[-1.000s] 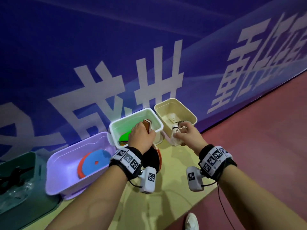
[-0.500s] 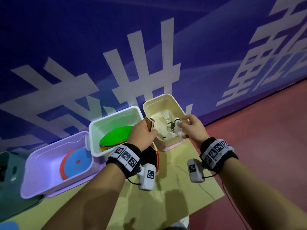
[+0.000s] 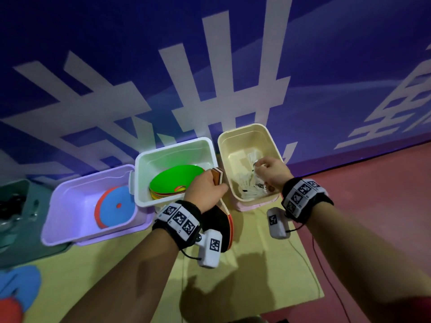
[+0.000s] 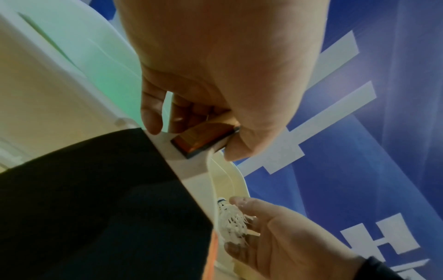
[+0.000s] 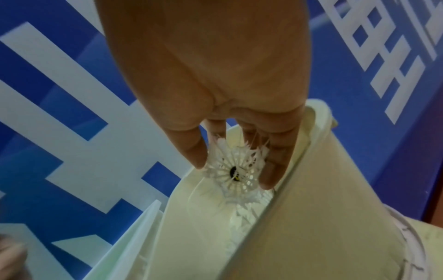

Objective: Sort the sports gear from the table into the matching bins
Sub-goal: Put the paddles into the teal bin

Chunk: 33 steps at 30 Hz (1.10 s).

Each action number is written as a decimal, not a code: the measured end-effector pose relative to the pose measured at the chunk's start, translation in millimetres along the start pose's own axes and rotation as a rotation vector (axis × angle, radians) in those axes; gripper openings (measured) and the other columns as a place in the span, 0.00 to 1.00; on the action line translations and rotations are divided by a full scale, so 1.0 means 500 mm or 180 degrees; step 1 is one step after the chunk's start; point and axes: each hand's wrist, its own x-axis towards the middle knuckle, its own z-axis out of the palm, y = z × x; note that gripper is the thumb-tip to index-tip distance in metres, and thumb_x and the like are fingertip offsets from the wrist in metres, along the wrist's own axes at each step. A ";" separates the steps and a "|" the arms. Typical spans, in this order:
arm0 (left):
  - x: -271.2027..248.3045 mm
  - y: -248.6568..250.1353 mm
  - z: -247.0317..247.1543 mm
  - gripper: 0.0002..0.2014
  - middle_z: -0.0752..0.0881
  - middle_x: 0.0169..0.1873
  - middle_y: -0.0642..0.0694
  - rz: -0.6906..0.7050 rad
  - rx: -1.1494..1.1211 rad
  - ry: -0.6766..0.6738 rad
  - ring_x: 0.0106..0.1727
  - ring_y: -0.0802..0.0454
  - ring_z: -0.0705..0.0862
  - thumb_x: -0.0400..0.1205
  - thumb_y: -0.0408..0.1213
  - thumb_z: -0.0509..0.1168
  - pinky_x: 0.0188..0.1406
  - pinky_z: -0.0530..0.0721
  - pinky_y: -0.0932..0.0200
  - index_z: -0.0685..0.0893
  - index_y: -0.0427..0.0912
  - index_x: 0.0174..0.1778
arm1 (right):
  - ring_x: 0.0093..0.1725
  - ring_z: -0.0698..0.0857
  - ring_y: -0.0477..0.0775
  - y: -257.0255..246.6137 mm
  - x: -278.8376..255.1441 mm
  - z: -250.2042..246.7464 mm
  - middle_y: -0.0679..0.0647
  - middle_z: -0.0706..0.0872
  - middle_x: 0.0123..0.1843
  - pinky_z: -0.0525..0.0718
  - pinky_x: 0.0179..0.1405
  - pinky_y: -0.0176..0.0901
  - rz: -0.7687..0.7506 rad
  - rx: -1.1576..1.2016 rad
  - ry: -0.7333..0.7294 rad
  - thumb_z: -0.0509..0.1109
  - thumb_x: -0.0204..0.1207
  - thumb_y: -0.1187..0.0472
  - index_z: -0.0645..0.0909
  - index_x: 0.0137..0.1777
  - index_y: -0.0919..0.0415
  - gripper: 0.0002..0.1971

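Shuttlecock (image 5: pixel 236 173) pinched by right hand (image 3: pixel 272 171) over cream bin (image 3: pixel 271 139), several inside; left hand (image 3: pixel 203 190) grips table-tennis paddle (image 3: pixel 225 226), unsorted; blue discs (image 3: pixel 19 285) at 8 o'clock remain.

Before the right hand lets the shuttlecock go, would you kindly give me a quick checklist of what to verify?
1. Right hand over the cream bin: ok.
2. Fingers pinch the shuttlecock: ok.
3. Bin already holds shuttlecocks, so it matches: ok.
4. Left hand grips the table tennis paddle by its handle: ok.
5. Matching bin for the paddle: cannot tell.
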 end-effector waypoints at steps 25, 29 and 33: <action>-0.004 -0.005 0.006 0.09 0.79 0.30 0.50 -0.0179 0.0087 -0.0078 0.36 0.46 0.80 0.75 0.39 0.66 0.33 0.72 0.57 0.73 0.48 0.33 | 0.49 0.87 0.57 0.010 -0.004 0.016 0.57 0.87 0.55 0.85 0.48 0.47 -0.0203 -0.0158 -0.0380 0.71 0.75 0.59 0.80 0.66 0.53 0.19; -0.019 -0.003 0.004 0.07 0.81 0.32 0.48 -0.0177 0.0050 -0.0058 0.40 0.44 0.83 0.75 0.41 0.66 0.39 0.78 0.54 0.74 0.48 0.35 | 0.53 0.85 0.52 0.011 -0.034 0.022 0.51 0.86 0.55 0.81 0.47 0.43 -0.0380 -0.0229 -0.0597 0.70 0.77 0.59 0.81 0.65 0.55 0.17; -0.043 -0.006 0.000 0.09 0.79 0.30 0.50 -0.0161 0.0040 -0.0007 0.37 0.46 0.80 0.76 0.41 0.67 0.36 0.74 0.56 0.73 0.48 0.34 | 0.47 0.90 0.51 0.013 -0.067 0.040 0.52 0.91 0.48 0.86 0.58 0.51 -0.0540 -0.0392 -0.0910 0.69 0.76 0.62 0.84 0.61 0.57 0.14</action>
